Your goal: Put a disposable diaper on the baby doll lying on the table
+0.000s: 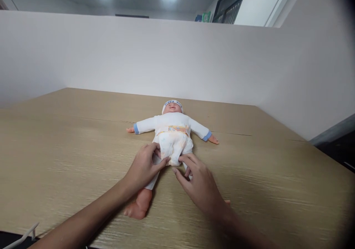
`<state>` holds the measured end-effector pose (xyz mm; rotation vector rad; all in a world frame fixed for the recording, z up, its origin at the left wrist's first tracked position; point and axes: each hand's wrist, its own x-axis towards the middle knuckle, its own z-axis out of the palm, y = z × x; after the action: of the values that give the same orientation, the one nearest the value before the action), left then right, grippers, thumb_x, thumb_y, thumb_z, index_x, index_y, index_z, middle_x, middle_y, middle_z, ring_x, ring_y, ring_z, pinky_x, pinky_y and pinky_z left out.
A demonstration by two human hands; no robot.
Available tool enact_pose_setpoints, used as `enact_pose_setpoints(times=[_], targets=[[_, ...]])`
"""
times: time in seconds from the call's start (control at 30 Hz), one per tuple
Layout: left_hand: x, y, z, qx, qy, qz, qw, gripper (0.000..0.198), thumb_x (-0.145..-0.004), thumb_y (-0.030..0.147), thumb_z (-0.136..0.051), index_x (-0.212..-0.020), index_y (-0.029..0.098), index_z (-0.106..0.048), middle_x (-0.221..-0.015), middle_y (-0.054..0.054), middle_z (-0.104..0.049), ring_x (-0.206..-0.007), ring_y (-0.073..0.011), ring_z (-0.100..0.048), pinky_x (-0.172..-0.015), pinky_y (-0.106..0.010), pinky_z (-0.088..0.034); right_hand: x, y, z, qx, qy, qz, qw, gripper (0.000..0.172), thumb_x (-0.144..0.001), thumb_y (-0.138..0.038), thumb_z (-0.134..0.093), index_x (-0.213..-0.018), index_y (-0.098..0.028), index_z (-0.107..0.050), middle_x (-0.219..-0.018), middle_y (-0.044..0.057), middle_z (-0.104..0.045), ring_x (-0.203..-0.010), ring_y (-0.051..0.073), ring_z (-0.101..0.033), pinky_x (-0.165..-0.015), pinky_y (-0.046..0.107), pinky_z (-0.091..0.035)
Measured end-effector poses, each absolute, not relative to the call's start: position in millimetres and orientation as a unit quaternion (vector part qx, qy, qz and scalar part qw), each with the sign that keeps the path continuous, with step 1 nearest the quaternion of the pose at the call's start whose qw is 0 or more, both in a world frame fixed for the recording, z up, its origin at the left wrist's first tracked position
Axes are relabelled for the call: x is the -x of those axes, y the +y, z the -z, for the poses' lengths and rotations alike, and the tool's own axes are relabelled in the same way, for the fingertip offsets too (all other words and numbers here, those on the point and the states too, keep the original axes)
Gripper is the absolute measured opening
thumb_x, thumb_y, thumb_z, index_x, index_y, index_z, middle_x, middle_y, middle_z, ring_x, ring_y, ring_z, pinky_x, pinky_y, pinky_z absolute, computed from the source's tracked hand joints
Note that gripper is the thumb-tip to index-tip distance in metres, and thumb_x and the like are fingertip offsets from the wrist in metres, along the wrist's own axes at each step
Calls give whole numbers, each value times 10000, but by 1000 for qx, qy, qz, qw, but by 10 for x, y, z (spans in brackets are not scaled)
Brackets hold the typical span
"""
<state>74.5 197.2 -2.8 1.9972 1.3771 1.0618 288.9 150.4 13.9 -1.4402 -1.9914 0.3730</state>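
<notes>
The bare right hand is touching the lower right edge of a white, padded diaper, thumb and forefinger standing apart. The bare left hand is touching the left edge; whether its grip is pinching, I cannot tell. The diaper is already covering the hips of a white-clothed doll, which is lying mid-worktop. Straightening the leg edges is, I judge, remaining.

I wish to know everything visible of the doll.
The doll lies on its back on the brown table, arms spread. Uncovered parts look plastic. It wears white headwear with blue lettering, a white top with blue cuffs, white trousers and a diaper-like cloth; orange print crosses its waist. The left hand and right hand touch the cloth; one leg is partly hidden.
</notes>
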Motion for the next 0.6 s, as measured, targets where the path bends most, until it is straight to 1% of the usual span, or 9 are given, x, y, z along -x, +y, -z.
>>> enact_pose_setpoints(times=[0.13,0.2,0.27,0.3,0.37,0.47,0.53,0.6], targets=[[-729,1977,39,-754,478,-387,230,260,-990,461,-705,-910,231,-615,-931,-35,-674,-951,-259,-584,-861,-388,-444,-2902,1491,-148,536,-766,-146,322,226,-916,-178,-699,-1129,-249,-718,-1257,71,-736,-766,193,-660,-759,348,-551],[-716,1974,28,-756,462,-391,247,258,-1009,463,-689,-920,231,-620,-983,-41,-675,-989,-257,-578,-893,-389,-448,-2909,1481,-152,533,-768,-150,322,263,-894,-166,-717,-1144,-250,-720,-1333,77,-721,-825,205,-675,-808,361,-561],[-707,1958,7,-759,448,-392,266,236,-1028,449,-668,-947,230,-635,-1057,-50,-681,-1040,-258,-575,-935,-394,-449,-2918,1471,-155,530,-768,-155,326,301,-881,-165,-731,-1171,-245,-715,-1337,86,-720,-863,215,-676,-849,373,-562],[-705,1946,-3,-760,443,-389,273,219,-1038,438,-655,-969,231,-643,-1086,-52,-684,-1062,-259,-572,-952,-397,-447,-2922,1466,-156,528,-767,-157,328,322,-873,-164,-736,-1185,-241,-710,-1291,88,-730,-871,219,-673,-859,378,-559],[-704,1924,-16,-760,444,-384,279,194,-1046,424,-636,-1007,235,-647,-1098,-53,-685,-1074,-261,-564,-955,-400,-444,-2932,1460,-157,533,-765,-159,324,345,-864,-183,-749,-1202,-233,-694,-1119,73,-740,-869,232,-665,-848,380,-546],[-707,1916,-7,-753,468,-371,276,225,-1026,444,-649,-954,234,-612,-961,-31,-637,-977,-252,-546,-870,-384,-437,-2944,1469,-155,552,-756,-170,308,351,-848,-260,-782,-1175,-234,-657,-868,8,-667,-808,237,-649,-770,359,-511],[-712,1930,7,-748,477,-366,282,270,-1006,456,-667,-892,231,-573,-869,-7,-571,-903,-235,-525,-818,-368,-419,-2951,1495,-147,569,-737,-192,311,343,-860,-317,-775,-1159,-247,-623,-784,-30,-609,-737,220,-626,-709,336,-485],[-719,1952,20,-733,468,-383,311,271,-985,455,-692,-909,229,-565,-869,5,-558,-889,-218,-523,-817,-359,-419,-2962,1537,-131,582,-709,-216,336,346,-883,-356,-748,-1167,-255,-580,-770,-44,-606,-669,198,-595,-663,321,-464]])
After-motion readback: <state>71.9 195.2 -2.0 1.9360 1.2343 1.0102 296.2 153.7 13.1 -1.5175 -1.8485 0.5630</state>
